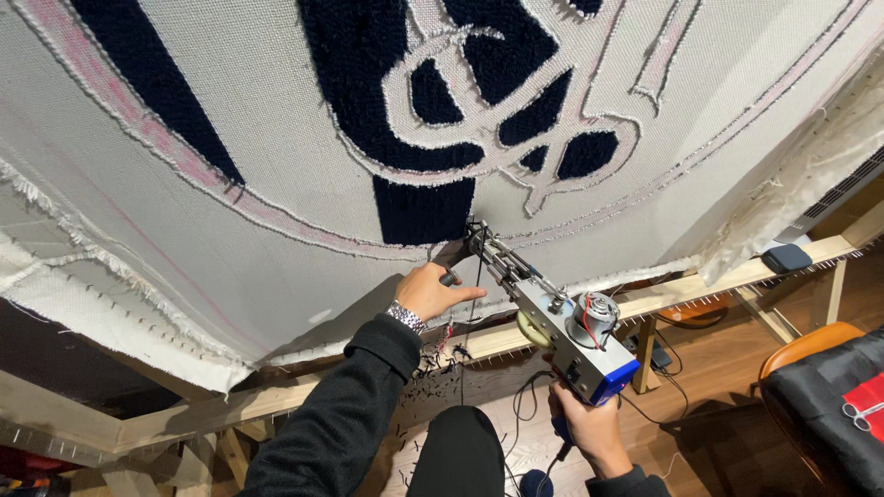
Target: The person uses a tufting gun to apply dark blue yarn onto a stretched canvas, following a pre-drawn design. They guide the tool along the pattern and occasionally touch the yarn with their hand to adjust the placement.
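Note:
A tufting gun (562, 331) with a silver body, a small motor and a blue end points its needle at the white backing cloth (276, 166), just below a dark navy tufted block (424, 210). My right hand (589, 428) grips the gun's lower handle. My left hand (433, 290), with a metal wristwatch, holds the gun's front handle close against the cloth. The cloth carries a navy pattern with pink outlines and is stretched on a wooden frame (276, 396).
Dark yarn scraps (433, 368) lie on the frame bar and the wooden floor below. A black cable (529, 396) trails down to the floor. An orange chair (810, 342) with black fabric and scissors (861, 414) stands at the right. A small dark object (787, 258) rests on the frame.

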